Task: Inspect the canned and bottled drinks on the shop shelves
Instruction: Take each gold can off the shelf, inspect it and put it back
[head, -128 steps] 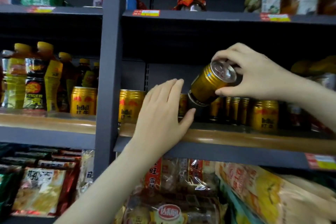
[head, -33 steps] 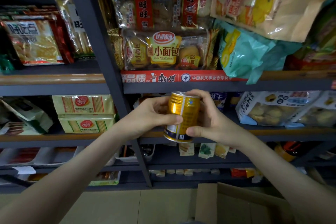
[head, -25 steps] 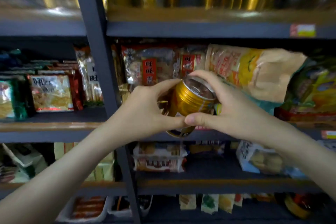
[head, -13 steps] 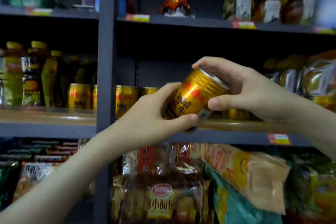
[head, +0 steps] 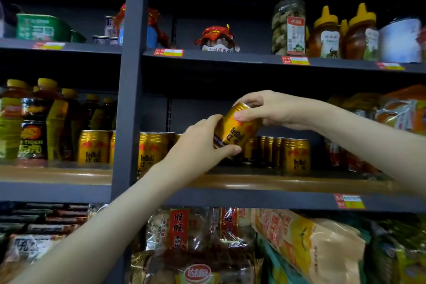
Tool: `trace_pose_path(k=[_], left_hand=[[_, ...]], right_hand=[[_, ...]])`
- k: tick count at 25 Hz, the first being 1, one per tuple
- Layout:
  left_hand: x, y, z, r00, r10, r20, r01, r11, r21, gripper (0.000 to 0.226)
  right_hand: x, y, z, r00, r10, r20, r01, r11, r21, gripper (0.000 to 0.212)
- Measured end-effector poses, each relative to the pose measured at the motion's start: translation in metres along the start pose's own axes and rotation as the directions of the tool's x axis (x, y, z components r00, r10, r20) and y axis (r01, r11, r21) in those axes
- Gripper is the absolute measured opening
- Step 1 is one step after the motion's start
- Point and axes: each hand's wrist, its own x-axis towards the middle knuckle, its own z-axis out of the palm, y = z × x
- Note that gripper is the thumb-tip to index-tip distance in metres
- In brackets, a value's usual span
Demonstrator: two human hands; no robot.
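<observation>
- Since they stand label-out at the front of the shelf (head: 276, 183), the bottles (head: 13, 120) at far left can be read where they are; neither hand is near them.
- Beside them, on both sides of the post (head: 131, 76), the left cans (head: 93, 146) stand upright with their logos facing out, likely fronted for shoppers.
- Reaching up from below, the left hand (head: 200, 143) wraps its fingers round the lower end of the can (head: 237, 132), thumb underneath. This looks like the bearing grip.
- Lifted clear of the shelf, the can is tilted, its top leaning up and right and its label turned to the camera, probably so the print can be checked.
- Coming in from the right, the right hand (head: 265, 108) pinches the can's top end, fingers curled over the rim and thumb on the side. That grip suits turning it.
- Behind and below the can, a gap shows between the left cans and the right cans (head: 296, 155). It is likely the can's own slot, so setting it back upright there seems the next step.
</observation>
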Motion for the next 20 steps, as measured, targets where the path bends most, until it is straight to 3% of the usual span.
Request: trace_pose_path(k=[3, 6, 9, 15, 20], left_hand=[[0.001, -0.023, -0.007, 0.995, -0.032, 0.089, 0.015, 0.982, 0.19, 0.077], [-0.007, -0.046, -0.012, 0.992, -0.078, 0.104, 0.034, 0.926, 0.377, 0.078], [-0.013, -0.065, -0.008, 0.999, -0.024, 0.042, 0.0, 0.87, 0.492, 0.09], [-0.012, -0.085, 0.006, 0.995, 0.1, -0.024, -0.064, 0.782, 0.62, 0.068], [-0.012, -0.089, 0.01, 0.987, 0.152, -0.06, -0.077, 0.757, 0.649, 0.066]], right_hand=[[0.025, 0.021, -0.007, 0.999, 0.05, 0.007, -0.047, 0.972, -0.229, 0.054], [0.052, 0.049, -0.01, 0.988, 0.132, 0.08, -0.077, 0.871, -0.486, 0.06], [0.076, 0.071, -0.012, 0.963, 0.246, 0.107, -0.12, 0.753, -0.647, 0.061], [0.101, 0.1, -0.011, 0.919, 0.377, 0.113, -0.136, 0.573, -0.808, 0.067], [0.106, 0.104, -0.011, 0.892, 0.434, 0.129, -0.129, 0.517, -0.847, 0.068]])
